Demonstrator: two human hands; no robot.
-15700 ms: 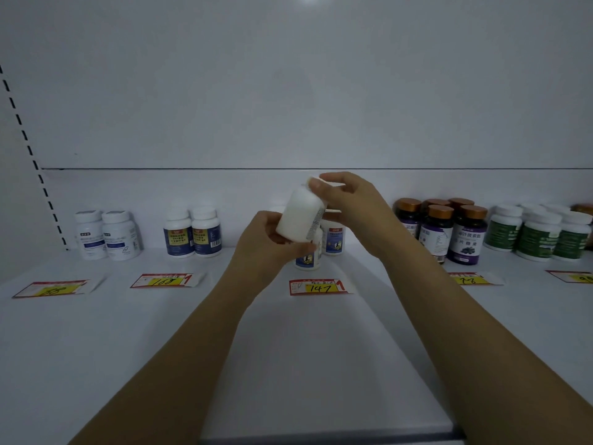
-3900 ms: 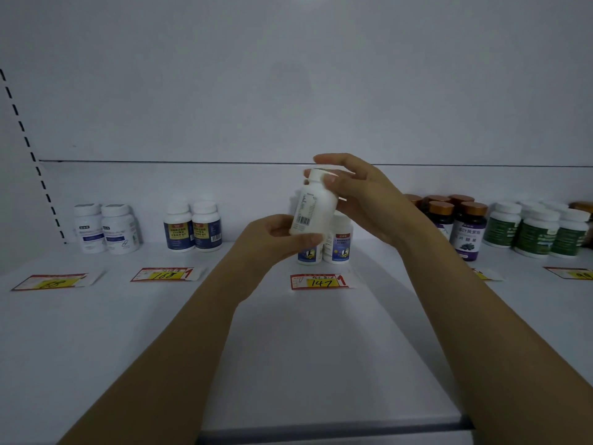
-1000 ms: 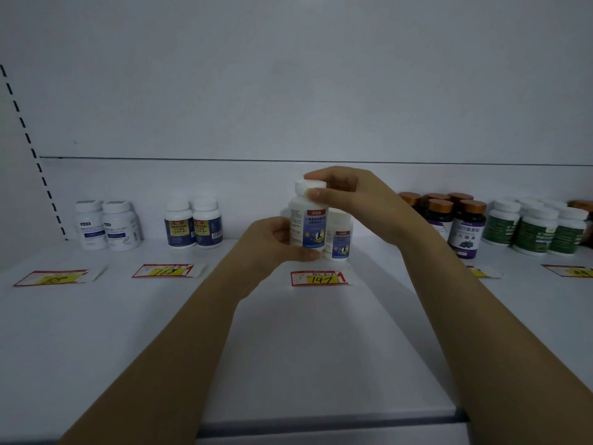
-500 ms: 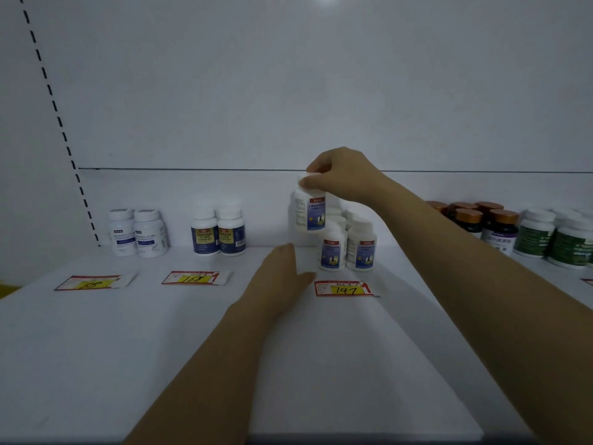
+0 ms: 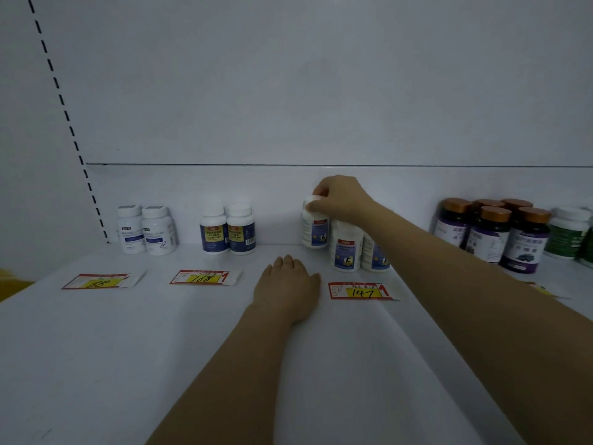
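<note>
A white pill bottle (image 5: 314,231) with a blue label stands upright at the back of the white shelf (image 5: 128,332), left of and behind two matching bottles (image 5: 346,250). My right hand (image 5: 340,199) reaches over them and grips the bottle's white cap from above with curled fingers. My left hand (image 5: 288,285) lies flat and palm down on the shelf, between two price tags, holding nothing. The price tag marked 147 (image 5: 361,290) lies in front of the matching bottles.
Two white bottles (image 5: 146,229) and two blue-labelled bottles (image 5: 227,229) stand at the back left, with price tags (image 5: 202,277) in front. Dark bottles with copper caps (image 5: 494,234) and green-labelled white bottles (image 5: 568,232) stand at the back right.
My left hand let go of the bottle and dropped flat onto the shelf. My right hand carried the bottle back and down until it stands behind the matching pair.
</note>
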